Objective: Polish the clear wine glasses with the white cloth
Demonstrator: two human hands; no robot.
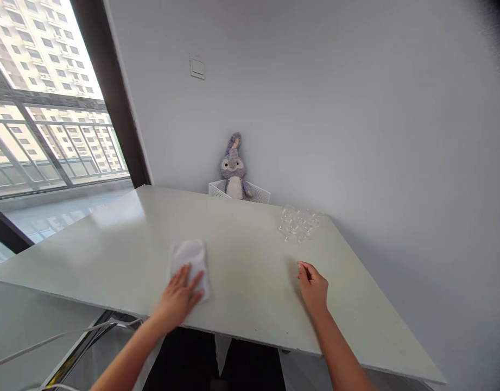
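Note:
My left hand (179, 298) lies flat with its fingers spread over the lower part of a folded white cloth (189, 252), on the white table near its front edge. The cloth's edges look a little blurred. Farther right, my right hand (314, 289) is closed, its fingers curled in toward the thumb, and nothing shows in it. Just beyond that hand stands a group of several small clear glass or plastic pieces (297, 224), close together; their exact shape is hard to make out.
A grey plush rabbit (234, 169) sits in a white perforated basket (260, 194) at the table's back edge, against the wall. The table (241, 260) has a wall behind and a window at left. A white cable (50, 341) runs below the front left edge.

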